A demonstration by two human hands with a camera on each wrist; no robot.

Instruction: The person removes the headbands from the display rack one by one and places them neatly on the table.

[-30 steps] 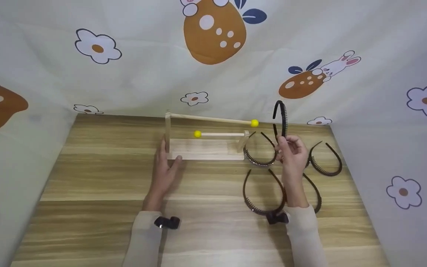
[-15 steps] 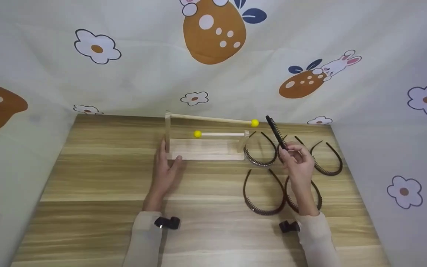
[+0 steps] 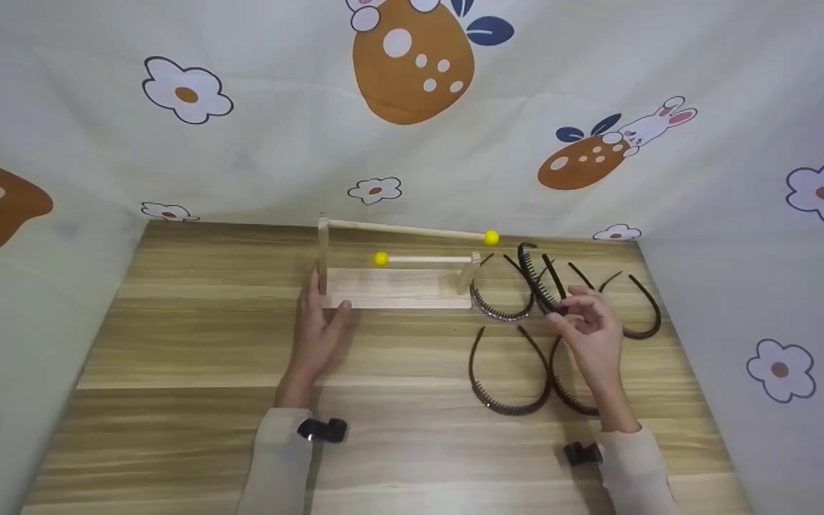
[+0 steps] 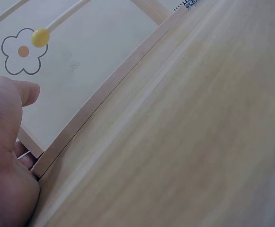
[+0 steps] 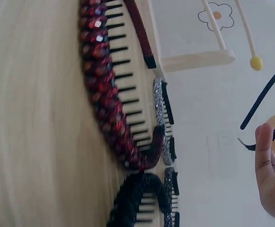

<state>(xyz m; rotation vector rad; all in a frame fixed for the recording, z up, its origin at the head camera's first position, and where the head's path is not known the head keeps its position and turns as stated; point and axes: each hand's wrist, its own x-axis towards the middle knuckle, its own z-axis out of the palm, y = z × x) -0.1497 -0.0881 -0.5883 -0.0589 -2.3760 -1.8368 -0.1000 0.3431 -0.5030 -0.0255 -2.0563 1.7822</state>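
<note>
My right hand point(image 3: 593, 342) pinches a black toothed headband point(image 3: 537, 282) between thumb and fingers, just above other headbands on the table. In the right wrist view, one arm of this headband point(image 5: 260, 105) sticks out past the fingertips. My left hand point(image 3: 314, 336) rests against the left end of a pale wooden rack point(image 3: 398, 303), its fingers along the outer side of the post and its thumb at the front edge. The rack carries two rods tipped with yellow balls point(image 3: 491, 237). Its thumb point(image 4: 28, 92) stands spread in the left wrist view.
Several headbands lie right of the rack: a silver-beaded one point(image 3: 503, 315), a red-beaded one point(image 3: 508, 410), a dark one point(image 3: 569, 402) under my right wrist, and another point(image 3: 656, 315) at the far right. Patterned cloth point(image 3: 276, 157) surrounds the table's back and sides.
My right hand has moved right and toward me, lowering the headband from upright above the table to a tilt near the others. My left hand and the rack have stayed put.
</note>
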